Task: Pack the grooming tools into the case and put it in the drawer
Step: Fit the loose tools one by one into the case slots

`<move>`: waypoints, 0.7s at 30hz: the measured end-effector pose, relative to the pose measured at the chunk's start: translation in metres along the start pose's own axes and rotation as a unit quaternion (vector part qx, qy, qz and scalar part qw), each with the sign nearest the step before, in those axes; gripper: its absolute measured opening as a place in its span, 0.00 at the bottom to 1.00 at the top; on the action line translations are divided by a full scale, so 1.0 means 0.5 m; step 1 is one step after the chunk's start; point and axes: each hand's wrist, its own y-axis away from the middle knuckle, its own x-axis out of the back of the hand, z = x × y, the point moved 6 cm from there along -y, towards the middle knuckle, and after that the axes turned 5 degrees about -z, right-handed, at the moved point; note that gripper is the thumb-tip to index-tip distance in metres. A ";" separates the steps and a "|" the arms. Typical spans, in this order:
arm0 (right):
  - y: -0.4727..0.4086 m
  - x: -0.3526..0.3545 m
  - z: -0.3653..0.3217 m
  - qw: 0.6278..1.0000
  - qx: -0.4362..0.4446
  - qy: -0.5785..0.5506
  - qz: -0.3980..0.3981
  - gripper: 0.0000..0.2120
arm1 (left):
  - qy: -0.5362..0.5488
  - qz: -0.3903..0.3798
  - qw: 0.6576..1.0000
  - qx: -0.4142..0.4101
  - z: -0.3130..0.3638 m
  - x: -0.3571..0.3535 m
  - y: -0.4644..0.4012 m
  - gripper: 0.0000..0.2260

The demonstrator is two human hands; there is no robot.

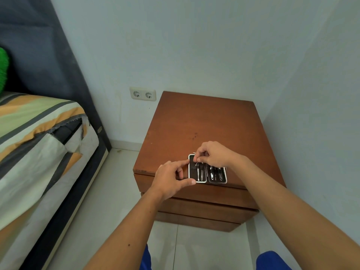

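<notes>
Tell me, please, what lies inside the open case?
Metal grooming tools lie in both halves of the case; the right hand pinches one thin tool in the left half. That hand covers the upper part.

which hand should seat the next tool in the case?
Right. The right hand pinches a thin tool over the open case; the left hand grips the case's left edge, steadying it.

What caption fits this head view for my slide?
Open case on the nightstand: left hand steadies it, right hand pinches a thin tool.
</notes>
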 end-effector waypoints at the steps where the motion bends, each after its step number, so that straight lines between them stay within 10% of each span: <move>1: -0.001 0.000 0.001 1.000 -0.002 -0.006 0.012 0.06 | 0.000 0.000 1.000 0.000 0.000 0.000 0.000 0.33; 21: 0.008 -0.035 0.034 0.983 -0.039 -0.121 0.128 0.20 | 0.003 0.004 1.000 0.000 0.001 0.001 0.002 0.32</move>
